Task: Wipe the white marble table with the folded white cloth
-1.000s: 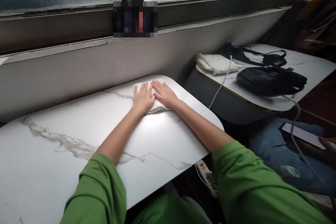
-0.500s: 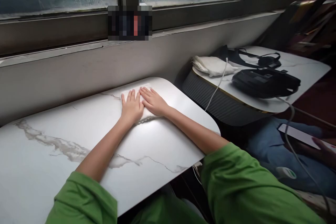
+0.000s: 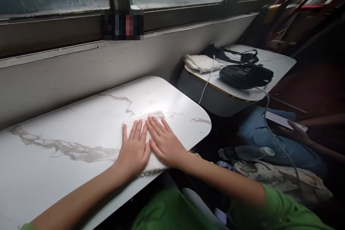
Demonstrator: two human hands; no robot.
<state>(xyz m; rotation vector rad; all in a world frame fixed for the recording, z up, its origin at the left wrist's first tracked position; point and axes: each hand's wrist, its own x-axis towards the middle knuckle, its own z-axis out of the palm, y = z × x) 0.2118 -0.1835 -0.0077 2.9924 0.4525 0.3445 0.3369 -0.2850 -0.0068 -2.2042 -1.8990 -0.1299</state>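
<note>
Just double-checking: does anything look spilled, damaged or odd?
No spill or damage shows near the cloth; the streaks on the table look like marbling. The odd part is a pixelated block over the window frame, hiding what's there.

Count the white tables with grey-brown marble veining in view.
2. The nearer table lies under the folded white cloth beneath the left hand and right hand. The farther table stands beyond its right end, bearing black strapped gear. More may be hidden in the dark.

green top (image 3: 167,212) | short sleeves (image 3: 285,205) (same green) | forearms (image 3: 229,181) bare
</note>
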